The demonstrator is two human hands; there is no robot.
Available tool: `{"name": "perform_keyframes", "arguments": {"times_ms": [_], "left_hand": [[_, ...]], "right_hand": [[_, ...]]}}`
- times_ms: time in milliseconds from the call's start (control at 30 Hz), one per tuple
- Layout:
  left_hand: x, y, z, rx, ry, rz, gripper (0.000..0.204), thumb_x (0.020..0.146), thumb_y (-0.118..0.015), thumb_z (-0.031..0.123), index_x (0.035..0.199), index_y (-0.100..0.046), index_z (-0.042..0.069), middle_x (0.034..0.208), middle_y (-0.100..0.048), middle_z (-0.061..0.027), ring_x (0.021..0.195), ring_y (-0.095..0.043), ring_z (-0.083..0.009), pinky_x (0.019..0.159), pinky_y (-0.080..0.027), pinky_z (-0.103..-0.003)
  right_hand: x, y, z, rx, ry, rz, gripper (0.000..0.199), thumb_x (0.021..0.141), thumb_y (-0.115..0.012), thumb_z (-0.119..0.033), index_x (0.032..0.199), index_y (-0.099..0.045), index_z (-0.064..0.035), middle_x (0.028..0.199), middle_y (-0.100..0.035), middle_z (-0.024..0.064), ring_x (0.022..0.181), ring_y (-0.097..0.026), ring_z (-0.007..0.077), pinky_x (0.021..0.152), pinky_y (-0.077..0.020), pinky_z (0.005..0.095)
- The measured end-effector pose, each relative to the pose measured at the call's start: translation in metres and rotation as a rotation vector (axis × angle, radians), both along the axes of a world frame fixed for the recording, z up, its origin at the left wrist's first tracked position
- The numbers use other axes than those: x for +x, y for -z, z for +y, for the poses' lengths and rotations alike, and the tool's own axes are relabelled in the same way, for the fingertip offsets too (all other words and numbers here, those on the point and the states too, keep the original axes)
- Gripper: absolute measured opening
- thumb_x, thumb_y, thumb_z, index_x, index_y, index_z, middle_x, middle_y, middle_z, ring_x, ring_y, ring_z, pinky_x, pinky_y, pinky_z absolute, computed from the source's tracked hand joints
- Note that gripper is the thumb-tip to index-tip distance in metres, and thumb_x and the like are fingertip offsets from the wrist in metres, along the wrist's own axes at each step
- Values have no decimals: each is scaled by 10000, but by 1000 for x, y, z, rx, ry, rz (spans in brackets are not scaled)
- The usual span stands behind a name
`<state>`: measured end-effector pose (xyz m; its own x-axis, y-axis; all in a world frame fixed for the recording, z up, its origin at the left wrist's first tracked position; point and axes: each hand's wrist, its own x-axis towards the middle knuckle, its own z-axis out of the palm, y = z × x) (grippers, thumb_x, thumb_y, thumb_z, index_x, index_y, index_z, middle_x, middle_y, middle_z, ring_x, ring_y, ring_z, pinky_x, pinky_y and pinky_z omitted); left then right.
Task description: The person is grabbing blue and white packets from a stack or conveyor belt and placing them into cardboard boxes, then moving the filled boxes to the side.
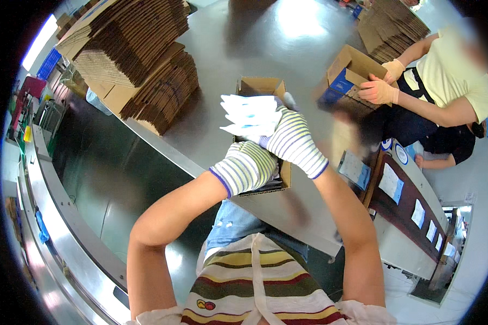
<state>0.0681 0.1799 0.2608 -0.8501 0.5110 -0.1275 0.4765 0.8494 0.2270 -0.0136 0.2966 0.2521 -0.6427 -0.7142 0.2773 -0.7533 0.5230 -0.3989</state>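
Note:
Both my hands wear striped knit gloves. My right hand [294, 142] grips a fanned stack of white packets with blue marks [250, 115], raised over an open brown cardboard box [261, 86] on the steel table. My left hand [245, 166] is curled just below the packets, over the near end of the box; whether it holds anything is hidden. Dark contents show inside the box near its front edge.
Tall stacks of flattened cardboard [138, 59] lie at the left and far right [391, 27]. A co-worker's gloved hands [380, 89] hold another open box [348, 73] at the right. White labels [389, 181] lie on a brown bench. A curved steel conveyor rail [65, 227] runs at left.

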Motion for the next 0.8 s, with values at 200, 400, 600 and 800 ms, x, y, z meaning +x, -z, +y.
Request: {"name": "perform_keyframes", "arguments": {"times_ms": [200,400,600,800], "left_hand": [[-20,-68,-35,662,23,463,199,819,-585,209,857,-621,17,778,-634,-178,710,-617,-335,631,-500,-374],[-101,-10,-38,197,-146,54,306,906,-446,262,949,-616,12,911,-625,-211,901,-579,-381,805,-453,-436],[-113,31,-14,-413,51,-405,328,796,-549,362,935,-687,100,1023,-635,-146,966,-599,-320,819,-467,-386],[-95,23,-18,-417,167,-405,314,807,-515,355,907,-682,109,890,-650,-166,868,-613,-336,719,-487,-416]], "right_hand": [[5,-5,-7,536,126,43,616,672,-690,-444,1142,-579,-62,1098,-617,103,1109,-520,244,1081,-193,468],[35,-27,11,132,178,-83,925,545,-778,-492,1268,-422,-37,1268,-450,214,1183,-435,352,1029,-326,434],[120,-8,29,24,-71,209,452,741,-602,-336,1068,-575,-26,1022,-578,167,1036,-520,324,969,-351,539],[120,17,19,55,-45,294,173,813,-472,-196,855,-612,-104,902,-610,93,990,-537,238,990,-332,539]]}}
